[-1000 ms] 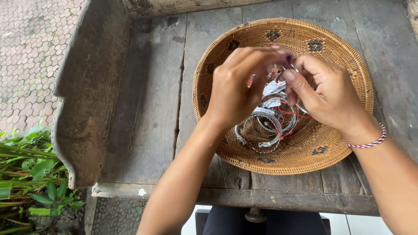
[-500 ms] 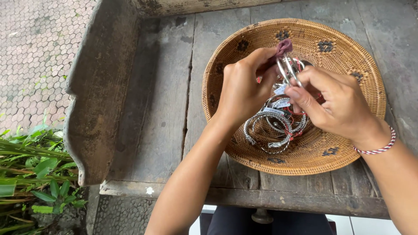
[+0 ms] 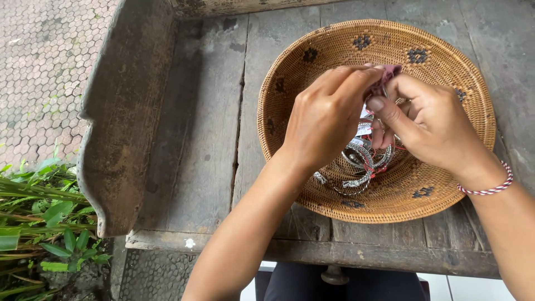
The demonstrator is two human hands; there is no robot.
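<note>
A round woven basket point(image 3: 340, 44) with dark square motifs rests on a weathered wooden table point(image 3: 212, 139). Inside it lies a heap of silver bracelets point(image 3: 362, 164) with red strings and small white tags. Both hands hover over the basket's middle. My left hand point(image 3: 326, 117) pinches a small purple-pink piece point(image 3: 388, 72) at its fingertips, close to the silver pieces. My right hand point(image 3: 426, 125), with a red-and-white cord bracelet on its wrist, grips the same bunch of bracelets from the other side. What exactly the fingers enclose is partly hidden.
The table has a raised, curved wooden side point(image 3: 120, 128) on the left and a cracked front edge point(image 3: 356, 253). Beyond it lie hexagonal paving stones point(image 3: 44, 72) and green plants point(image 3: 39, 223). Dark trousers point(image 3: 345, 287) show below the table edge.
The hands have drawn closer together, and the bracelets held upright half a second ago are now largely hidden between the fingers. The view has shifted left, so the basket sits further right.
</note>
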